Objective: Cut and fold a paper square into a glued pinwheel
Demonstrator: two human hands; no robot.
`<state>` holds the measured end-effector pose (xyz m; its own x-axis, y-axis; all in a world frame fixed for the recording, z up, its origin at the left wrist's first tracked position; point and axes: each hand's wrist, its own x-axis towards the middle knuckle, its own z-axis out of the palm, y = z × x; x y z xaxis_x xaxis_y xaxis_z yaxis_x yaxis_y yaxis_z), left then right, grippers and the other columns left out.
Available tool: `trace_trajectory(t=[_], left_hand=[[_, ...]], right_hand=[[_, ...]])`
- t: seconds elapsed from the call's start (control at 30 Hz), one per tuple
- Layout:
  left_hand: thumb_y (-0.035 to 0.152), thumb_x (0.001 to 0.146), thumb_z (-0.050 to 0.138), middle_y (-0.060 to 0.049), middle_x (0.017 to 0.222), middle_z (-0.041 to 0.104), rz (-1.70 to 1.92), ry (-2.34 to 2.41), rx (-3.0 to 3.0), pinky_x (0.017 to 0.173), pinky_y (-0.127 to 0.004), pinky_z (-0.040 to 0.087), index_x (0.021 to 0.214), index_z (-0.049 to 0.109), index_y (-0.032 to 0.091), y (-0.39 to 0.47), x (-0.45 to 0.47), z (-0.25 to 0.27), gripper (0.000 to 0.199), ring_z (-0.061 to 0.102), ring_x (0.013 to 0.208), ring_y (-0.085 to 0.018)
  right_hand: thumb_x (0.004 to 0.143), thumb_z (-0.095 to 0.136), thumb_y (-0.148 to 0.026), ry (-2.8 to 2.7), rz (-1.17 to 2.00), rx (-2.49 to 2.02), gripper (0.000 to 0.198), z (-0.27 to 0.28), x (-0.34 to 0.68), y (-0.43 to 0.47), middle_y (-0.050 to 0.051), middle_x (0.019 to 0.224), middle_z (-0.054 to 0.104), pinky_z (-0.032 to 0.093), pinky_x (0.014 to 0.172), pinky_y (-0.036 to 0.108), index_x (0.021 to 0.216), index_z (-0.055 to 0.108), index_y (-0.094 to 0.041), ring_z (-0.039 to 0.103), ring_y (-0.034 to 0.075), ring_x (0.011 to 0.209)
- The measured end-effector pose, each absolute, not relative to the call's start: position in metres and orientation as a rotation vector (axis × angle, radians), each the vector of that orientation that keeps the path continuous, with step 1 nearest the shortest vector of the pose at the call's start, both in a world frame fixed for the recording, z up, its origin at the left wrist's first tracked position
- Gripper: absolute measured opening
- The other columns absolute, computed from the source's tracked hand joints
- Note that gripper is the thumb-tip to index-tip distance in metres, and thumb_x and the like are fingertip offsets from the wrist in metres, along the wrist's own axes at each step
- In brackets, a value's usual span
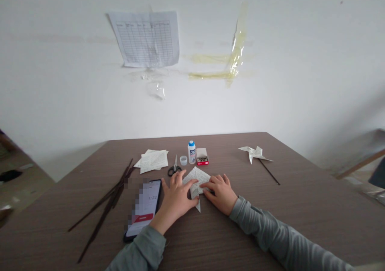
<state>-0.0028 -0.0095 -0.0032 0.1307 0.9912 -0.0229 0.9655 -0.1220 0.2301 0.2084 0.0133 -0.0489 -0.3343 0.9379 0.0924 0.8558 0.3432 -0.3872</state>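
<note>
L sleeve [140, 249] & R sleeve [267, 231] are plain grey-green fabric (R w/ lots of creases).

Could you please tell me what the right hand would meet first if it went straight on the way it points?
The folded paper, which the right hand seems to touch; beyond it, probably the left hand, though depth is unclear.

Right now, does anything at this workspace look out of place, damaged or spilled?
Yes, on the wall: yellowed tape strips hold nothing, and one is crinkled, as if peeling. The printed sheet to their left looks creased. On the table, no spill shows around the folded paper or the upright bottle.
</note>
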Motion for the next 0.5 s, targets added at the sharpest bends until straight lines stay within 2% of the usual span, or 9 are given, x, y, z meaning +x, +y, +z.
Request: trace_trajectory(t=[0.1, 0.33, 0.5], left_hand=[[0.031, 0.107, 0.095, -0.015, 0.206, 0.058, 0.218, 1.916, 2.221, 0.152, -0.103, 0.025, 0.159, 0.097, 0.043, -0.009, -0.005, -0.004, 0.053, 0.045, 0.194, -0.057], [0.031, 0.107, 0.095, -0.015, 0.206, 0.058, 0.209, 1.912, 2.219, 0.151, -0.103, 0.026, 0.16, 0.096, 0.043, -0.01, -0.004, -0.004, 0.054, 0.044, 0.194, -0.057], [0.031, 0.106, 0.093, -0.02, 0.203, 0.06, 0.241, 1.976, 2.197, 0.155, -0.096, 0.03, 0.177, 0.084, 0.034, -0.013, -0.004, -0.007, 0.071, 0.05, 0.191, -0.053]], right_hand=[[0.123, 0.075, -0.029, -2.304, 0.375, -1.58, 0.037, -0.052, 0.209, 0.014, 0.011, 0.138, 0.093, 0.043, 0.152, 0.081, 0.146, 0.101, -0.043, 0.08, 0.041, 0.147], [0.119, 0.075, -0.026, -2.3, 0.335, -1.537, 0.04, -0.058, 0.211, 0.017, 0.011, 0.135, 0.096, 0.048, 0.149, 0.083, 0.144, 0.102, -0.042, 0.083, 0.042, 0.144], [0.118, 0.076, -0.028, -2.294, 0.317, -1.524, 0.038, -0.06, 0.212, 0.017, 0.009, 0.133, 0.095, 0.051, 0.148, 0.077, 0.143, 0.101, -0.043, 0.084, 0.041, 0.142]])
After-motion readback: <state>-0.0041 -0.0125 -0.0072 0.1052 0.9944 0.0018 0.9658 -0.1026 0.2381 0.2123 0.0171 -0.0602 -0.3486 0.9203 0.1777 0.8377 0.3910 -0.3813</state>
